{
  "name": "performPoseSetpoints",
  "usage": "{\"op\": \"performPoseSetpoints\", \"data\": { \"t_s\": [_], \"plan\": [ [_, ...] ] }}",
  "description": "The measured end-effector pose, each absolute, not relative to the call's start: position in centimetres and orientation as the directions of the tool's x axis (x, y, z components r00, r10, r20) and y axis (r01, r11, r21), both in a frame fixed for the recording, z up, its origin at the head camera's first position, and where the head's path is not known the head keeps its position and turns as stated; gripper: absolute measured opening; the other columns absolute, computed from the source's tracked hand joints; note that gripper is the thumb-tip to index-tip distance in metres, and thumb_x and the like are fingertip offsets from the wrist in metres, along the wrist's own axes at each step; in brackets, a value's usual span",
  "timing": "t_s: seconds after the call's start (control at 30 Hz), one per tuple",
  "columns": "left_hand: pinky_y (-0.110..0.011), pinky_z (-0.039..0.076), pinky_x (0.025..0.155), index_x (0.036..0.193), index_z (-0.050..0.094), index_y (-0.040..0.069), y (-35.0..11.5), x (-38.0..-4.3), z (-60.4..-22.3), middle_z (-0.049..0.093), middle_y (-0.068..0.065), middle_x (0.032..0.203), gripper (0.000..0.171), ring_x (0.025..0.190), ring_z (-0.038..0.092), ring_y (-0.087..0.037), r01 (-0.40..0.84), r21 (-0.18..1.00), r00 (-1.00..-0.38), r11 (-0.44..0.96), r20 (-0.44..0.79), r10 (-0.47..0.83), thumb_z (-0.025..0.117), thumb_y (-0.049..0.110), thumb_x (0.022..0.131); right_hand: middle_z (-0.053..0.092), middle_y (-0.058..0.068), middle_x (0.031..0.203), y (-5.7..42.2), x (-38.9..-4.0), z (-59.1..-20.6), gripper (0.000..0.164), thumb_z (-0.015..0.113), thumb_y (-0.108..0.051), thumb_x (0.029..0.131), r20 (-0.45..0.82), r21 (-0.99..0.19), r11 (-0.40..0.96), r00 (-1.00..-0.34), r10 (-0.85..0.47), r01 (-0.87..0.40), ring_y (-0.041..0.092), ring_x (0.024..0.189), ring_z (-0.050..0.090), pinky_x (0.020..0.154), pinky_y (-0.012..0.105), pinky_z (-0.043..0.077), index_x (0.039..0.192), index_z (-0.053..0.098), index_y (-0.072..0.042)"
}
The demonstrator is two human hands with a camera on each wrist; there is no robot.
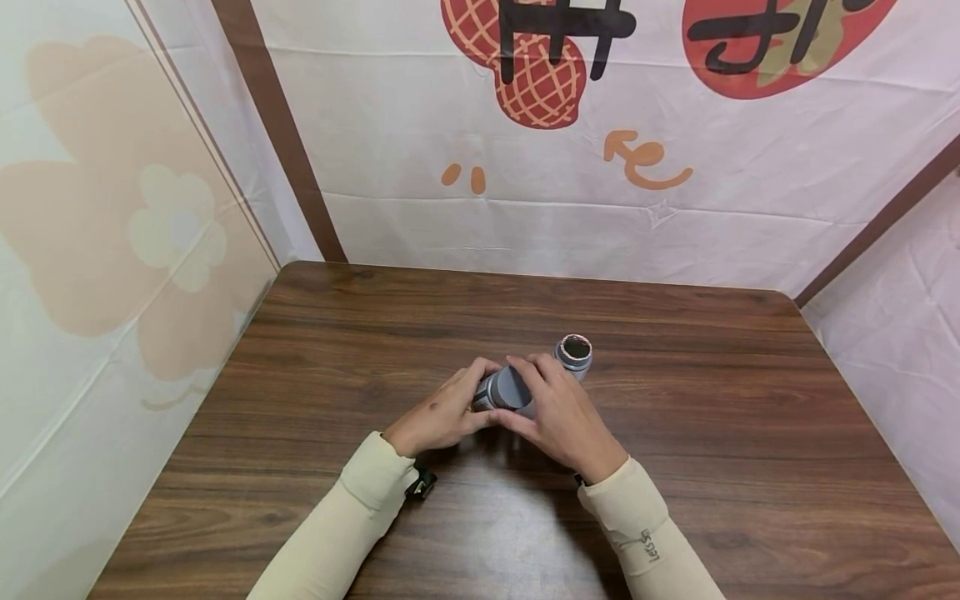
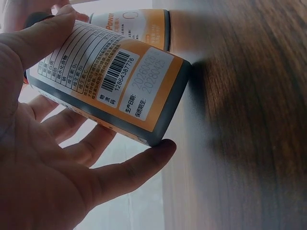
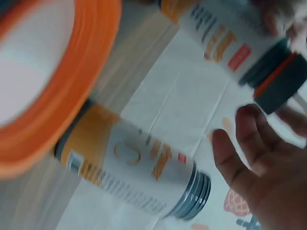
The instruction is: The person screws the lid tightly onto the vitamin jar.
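My left hand (image 1: 442, 412) grips an orange-and-white supplement bottle (image 2: 112, 72), thumb on one side and fingers along the other. The bottle tilts, and its printed label faces the left wrist camera. Its dark grey cap (image 1: 512, 388) is on, with an orange band showing below it in the right wrist view. My right hand (image 1: 566, 412) holds this cap between thumb and fingers; some of its fingers stand loosely beside it. A second, matching bottle (image 3: 134, 158) stands uncapped just beyond the right hand, its threaded neck bare.
A blurred loose cap (image 3: 93, 81) with an orange rim and white inside fills a corner of the right wrist view; what supports it cannot be told. Everything is above a brown wood-grain table (image 1: 360, 333). Printed cloth (image 1: 390, 150) hangs behind it.
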State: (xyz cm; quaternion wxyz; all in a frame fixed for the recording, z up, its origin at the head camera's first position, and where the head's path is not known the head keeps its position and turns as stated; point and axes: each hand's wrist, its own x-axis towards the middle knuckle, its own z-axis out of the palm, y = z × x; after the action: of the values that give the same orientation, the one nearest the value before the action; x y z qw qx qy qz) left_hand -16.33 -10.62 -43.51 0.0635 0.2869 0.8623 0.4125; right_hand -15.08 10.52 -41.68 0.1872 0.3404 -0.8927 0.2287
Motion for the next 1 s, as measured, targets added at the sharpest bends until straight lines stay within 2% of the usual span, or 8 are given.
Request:
{"op": "performPoseSetpoints", "data": {
  "t_s": [0.1,0.2,0.37,0.6,0.8,1.0],
  "plan": [
    [-0.044,0.045,0.092,0.134,0.043,0.01,-10.57,-16.33,-43.56,0.056,-0.011,0.128,0.053,0.113,0.052,-0.025,0.443,0.747,-0.827,0.495,0.129,0.547,0.074,0.017,0.092,0.055,0.015,0.13,11.0,-15.35,-41.41,0.074,0.082,-0.04,0.083,0.47,-0.258,0.631,-0.666,-0.579,-0.732,0.031,0.116,0.055,0.096,0.049,0.045,0.14,0.053,-0.003],
    [-0.045,0.045,0.093,0.133,0.043,0.011,-10.53,-16.33,-43.55,0.055,-0.01,0.13,0.052,0.114,0.052,-0.025,0.444,0.751,-0.827,0.489,0.135,0.545,0.074,0.017,0.092,0.052,0.016,0.137,11.29,-15.54,-41.27,0.068,0.08,-0.029,0.083,0.472,-0.258,0.578,-0.623,-0.624,-0.775,0.032,0.123,0.052,0.099,0.051,0.042,0.141,0.052,-0.005],
    [-0.042,0.045,0.091,0.132,0.043,0.013,-10.47,-16.3,-43.43,0.055,-0.007,0.127,0.05,0.111,0.051,-0.022,0.436,0.758,-0.829,0.485,0.13,0.544,0.074,0.022,0.093,0.055,0.015,0.136,11.32,-15.63,-41.42,0.059,0.073,-0.019,0.084,0.499,-0.245,0.534,-0.577,-0.647,-0.809,0.031,0.122,0.053,0.099,0.049,0.043,0.138,0.055,-0.006],
    [-0.043,0.045,0.093,0.135,0.042,0.012,-10.42,-16.19,-43.36,0.054,-0.009,0.133,0.052,0.114,0.051,-0.024,0.432,0.754,-0.834,0.495,0.125,0.537,0.073,0.02,0.094,0.058,0.013,0.127,11.07,-15.58,-41.56,0.056,0.074,-0.02,0.085,0.52,-0.246,0.556,-0.592,-0.615,-0.794,0.028,0.112,0.057,0.094,0.045,0.046,0.135,0.057,-0.004],
    [-0.042,0.045,0.092,0.135,0.043,0.012,-10.38,-16.19,-43.38,0.055,-0.009,0.131,0.051,0.113,0.051,-0.023,0.427,0.749,-0.837,0.507,0.116,0.534,0.072,0.02,0.095,0.06,0.012,0.118,10.89,-15.49,-41.69,0.054,0.077,-0.026,0.086,0.532,-0.249,0.588,-0.616,-0.581,-0.77,0.029,0.106,0.058,0.093,0.042,0.047,0.131,0.06,-0.001],
    [-0.042,0.045,0.091,0.134,0.043,0.012,-10.41,-16.17,-43.47,0.055,-0.009,0.129,0.051,0.112,0.051,-0.023,0.421,0.753,-0.839,0.506,0.111,0.533,0.072,0.02,0.094,0.06,0.012,0.117,10.85,-15.46,-41.79,0.061,0.079,-0.033,0.086,0.517,-0.259,0.606,-0.638,-0.571,-0.752,0.029,0.106,0.059,0.092,0.043,0.047,0.132,0.059,0.0]
  ]
}}
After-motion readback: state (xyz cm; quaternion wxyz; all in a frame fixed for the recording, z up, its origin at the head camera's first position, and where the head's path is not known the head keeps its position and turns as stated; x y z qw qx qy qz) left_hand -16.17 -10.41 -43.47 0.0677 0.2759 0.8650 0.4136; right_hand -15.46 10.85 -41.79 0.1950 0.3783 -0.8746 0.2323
